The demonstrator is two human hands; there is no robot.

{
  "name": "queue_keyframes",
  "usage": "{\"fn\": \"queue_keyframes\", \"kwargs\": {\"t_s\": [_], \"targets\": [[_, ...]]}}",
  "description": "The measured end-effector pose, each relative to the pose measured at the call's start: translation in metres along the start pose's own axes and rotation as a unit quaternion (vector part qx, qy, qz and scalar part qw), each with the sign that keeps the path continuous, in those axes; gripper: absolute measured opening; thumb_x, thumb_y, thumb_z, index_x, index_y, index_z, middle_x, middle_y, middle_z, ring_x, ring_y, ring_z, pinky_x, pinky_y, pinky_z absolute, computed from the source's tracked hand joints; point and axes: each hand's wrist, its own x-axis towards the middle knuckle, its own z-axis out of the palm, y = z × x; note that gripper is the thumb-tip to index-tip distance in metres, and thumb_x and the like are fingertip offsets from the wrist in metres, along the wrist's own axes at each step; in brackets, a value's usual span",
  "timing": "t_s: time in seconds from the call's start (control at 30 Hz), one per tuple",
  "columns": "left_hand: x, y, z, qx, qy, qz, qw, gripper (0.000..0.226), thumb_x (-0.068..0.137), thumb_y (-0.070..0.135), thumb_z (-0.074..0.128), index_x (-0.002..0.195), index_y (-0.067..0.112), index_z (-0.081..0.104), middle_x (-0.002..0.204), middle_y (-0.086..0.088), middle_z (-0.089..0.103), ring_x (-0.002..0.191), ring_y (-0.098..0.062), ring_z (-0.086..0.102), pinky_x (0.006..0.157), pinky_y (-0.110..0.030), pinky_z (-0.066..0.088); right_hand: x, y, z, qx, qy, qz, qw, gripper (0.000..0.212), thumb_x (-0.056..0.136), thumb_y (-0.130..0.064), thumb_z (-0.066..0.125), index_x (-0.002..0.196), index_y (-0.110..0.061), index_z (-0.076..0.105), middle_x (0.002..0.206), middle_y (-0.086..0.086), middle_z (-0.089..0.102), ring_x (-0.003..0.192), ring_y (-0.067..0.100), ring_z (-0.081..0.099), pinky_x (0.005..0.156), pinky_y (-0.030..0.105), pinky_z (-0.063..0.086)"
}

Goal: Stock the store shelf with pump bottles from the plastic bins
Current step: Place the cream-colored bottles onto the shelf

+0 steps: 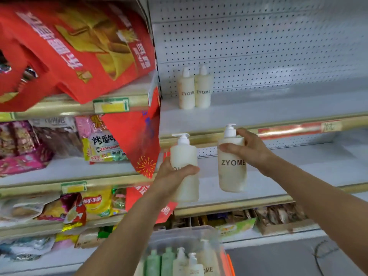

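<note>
Fingers (189, 169) of my left hand (171, 180) curl round one cream plastic pump bottle (184, 154), my right hand (247, 150) grips a second pump bottle (232, 176) near its shoulder, both held up before the white metal shelf (258, 110); I judge them rigid, slick, fairly heavy, best gripped mid-body.

The left grip (171, 177) covers most of the lettering on its pump bottle (184, 152). At the lower edge of the frame the plastic bin (179, 236) is blurred and cut off, its bottles (168, 261) shown only from the shoulders up. The red bag (59, 46) at upper left is smeared and cropped. The price strip (298, 128) at right is unreadable.
</note>
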Motion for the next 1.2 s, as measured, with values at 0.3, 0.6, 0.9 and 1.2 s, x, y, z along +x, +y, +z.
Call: {"fn": "queue_keyframes", "kwargs": {"t_s": [0.3, 0.6, 0.9, 1.2], "targets": [[0.085, 0.067, 0.041, -0.032, 0.042, 0.041, 0.998, 0.069, 0.048, 0.034, 0.083, 0.111, 0.017, 0.058, 0.101, -0.014, 0.071, 0.079, -0.026, 0.07, 0.068, -0.046, 0.059, 0.115, -0.064, -0.068, -0.017, 0.029, -0.088, 0.996, 0.042, 0.067, -0.032, 0.083, 0.099, -0.024, 0.059, 0.088, -0.004, 0.065, 0.076, 0.012, 0.068, 0.062, 0.026, 0.05], [0.136, 0.095, 0.061, -0.059, 0.063, 0.05, 0.995, 0.072, 0.052, 0.029, 0.083, 0.117, 0.008, 0.059, 0.102, -0.021, 0.069, 0.08, -0.031, 0.068, 0.073, -0.052, 0.058, 0.206, -0.058, -0.087, -0.059, -0.005, -0.112, 0.992, 0.061, 0.067, -0.024, 0.086, 0.118, -0.025, 0.053, 0.104, -0.001, 0.061, 0.088, 0.014, 0.066, 0.066, 0.027, 0.052], [0.164, 0.1, 0.061, -0.052, 0.085, 0.041, 0.994, 0.064, 0.06, 0.025, 0.082, 0.118, 0.014, 0.058, 0.1, -0.016, 0.072, 0.077, -0.027, 0.071, 0.069, -0.048, 0.061, 0.263, -0.041, -0.087, -0.04, -0.018, -0.098, 0.994, 0.063, 0.067, -0.025, 0.085, 0.121, -0.029, 0.053, 0.111, -0.001, 0.062, 0.095, 0.013, 0.062, 0.071, 0.026, 0.048], [0.184, 0.11, 0.06, -0.046, 0.11, 0.056, 0.991, 0.068, 0.06, 0.023, 0.081, 0.122, 0.018, 0.054, 0.112, -0.02, 0.067, 0.1, -0.04, 0.067, 0.083, -0.062, 0.055, 0.304, -0.048, -0.08, -0.08, -0.018, -0.104, 0.991, 0.066, 0.069, -0.025, 0.084, 0.127, -0.023, 0.052, 0.118, 0.002, 0.061, 0.107, 0.022, 0.059, 0.085, 0.033, 0.048]]}}
